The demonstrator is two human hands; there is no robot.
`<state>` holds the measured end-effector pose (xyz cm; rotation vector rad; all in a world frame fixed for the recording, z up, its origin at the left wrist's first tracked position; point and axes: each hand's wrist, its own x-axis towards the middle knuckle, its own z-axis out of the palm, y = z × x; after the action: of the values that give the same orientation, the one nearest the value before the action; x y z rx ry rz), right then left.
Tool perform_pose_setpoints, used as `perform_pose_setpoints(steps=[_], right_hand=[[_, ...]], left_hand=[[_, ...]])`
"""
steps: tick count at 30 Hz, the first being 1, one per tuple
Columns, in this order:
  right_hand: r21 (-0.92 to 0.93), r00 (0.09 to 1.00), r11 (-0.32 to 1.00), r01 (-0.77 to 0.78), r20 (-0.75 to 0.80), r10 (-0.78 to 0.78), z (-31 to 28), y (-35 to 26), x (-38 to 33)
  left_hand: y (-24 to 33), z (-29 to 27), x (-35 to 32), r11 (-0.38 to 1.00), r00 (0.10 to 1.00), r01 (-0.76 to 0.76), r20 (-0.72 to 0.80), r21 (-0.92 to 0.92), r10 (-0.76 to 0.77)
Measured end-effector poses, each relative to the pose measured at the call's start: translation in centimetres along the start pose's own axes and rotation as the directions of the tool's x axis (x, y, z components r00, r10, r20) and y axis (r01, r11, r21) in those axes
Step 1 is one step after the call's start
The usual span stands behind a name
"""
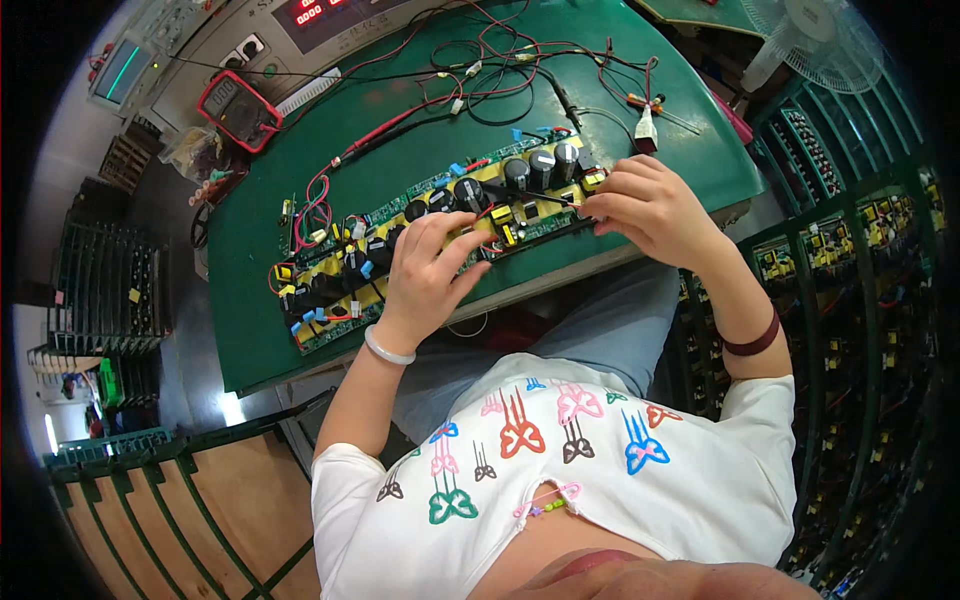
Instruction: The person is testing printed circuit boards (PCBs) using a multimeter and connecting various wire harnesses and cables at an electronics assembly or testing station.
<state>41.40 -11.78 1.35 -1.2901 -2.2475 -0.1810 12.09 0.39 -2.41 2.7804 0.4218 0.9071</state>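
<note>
A long circuit board assembly [330, 268] lies slantwise along the near edge of the green table, crowded with black capacitors, yellow-wrapped parts and blue components. My left hand [430, 265] rests over its middle, thumb and fingers apart, fingertips beside yellow parts and short thin wires. At the board's right end, my right hand [645, 210] has thumb and forefinger pinched together. A slim black lead [535, 193] runs over the board toward those fingertips. What they hold is too small to make out.
Tangled red and black test leads [480, 75] cover the back of the green table [690, 120]. A red multimeter [240, 110] stands at the far left, near a bench instrument [310, 20]. Board racks [850, 300] line the right, beside a white fan [815, 35].
</note>
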Motion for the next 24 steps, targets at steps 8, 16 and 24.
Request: perform_pose_setpoints(steps=[8,16,24], right_hand=[[0.437,0.995,0.895,0.089,-0.072,-0.064,-1.3,-3.2,5.6],[-0.099,0.95,0.947,-0.305,0.043,0.31,4.0,0.7,1.9],[0.118,0.909,0.907,-0.405,-0.056,0.413,6.8,1.1,0.1]], left_hand=[[0.4,1.3,1.2,0.963,0.988,-0.051,0.131,-0.264,0.088],[-1.6,0.2,-4.5,0.805,0.946,0.274,-0.002,-0.526,-0.324],[-0.5,0.9,-4.4,0.819,0.964,0.197,-0.045,-0.539,-0.261]])
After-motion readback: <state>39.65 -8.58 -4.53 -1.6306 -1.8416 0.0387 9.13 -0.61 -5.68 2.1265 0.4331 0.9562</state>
